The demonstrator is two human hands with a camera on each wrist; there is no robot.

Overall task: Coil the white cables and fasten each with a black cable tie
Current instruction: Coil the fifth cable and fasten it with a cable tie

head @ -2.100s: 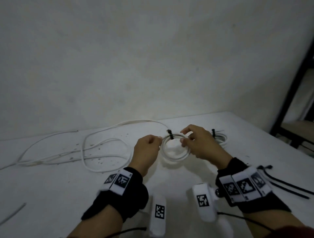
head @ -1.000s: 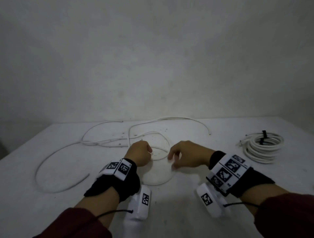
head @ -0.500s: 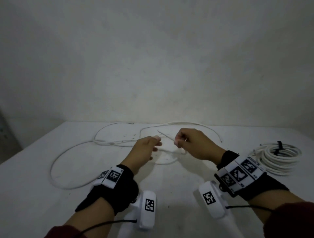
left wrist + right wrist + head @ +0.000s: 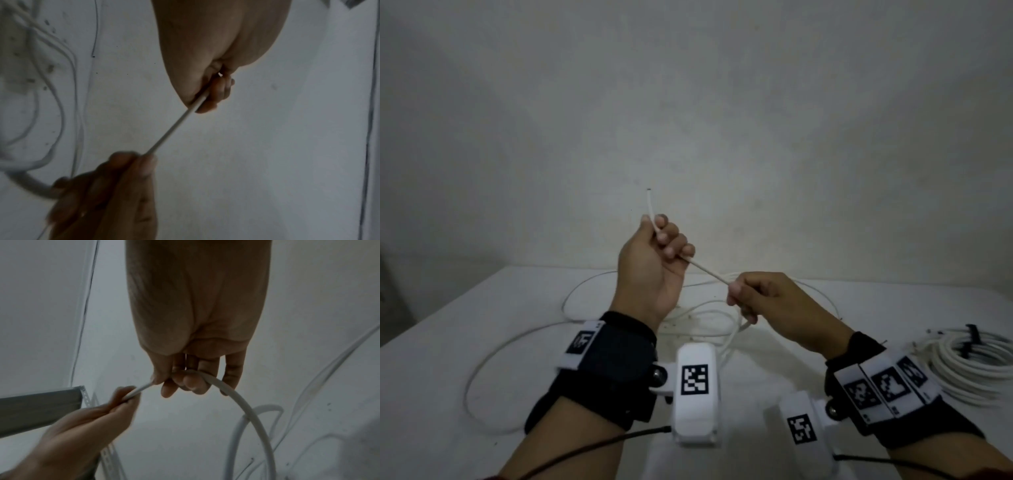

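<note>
Your left hand [image 4: 650, 263] fingers clamp the white cable [image 4: 707, 272] near its free end, right hand [image 4: 774, 305] fingers pinch it lower, w/ the rest loose on the counter [image 4: 431, 394]. Keep tension btw hands; make even loops.

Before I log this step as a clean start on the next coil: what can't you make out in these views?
- Loose white cable: its far end, head view, lost among overlapping loops behind the right hand.
- Finished coil: tie fastening, too small and dark, head view.
- Left hand: finger grip, left wrist view, hidden by the palm.
- Spare ties: none in view.
</note>
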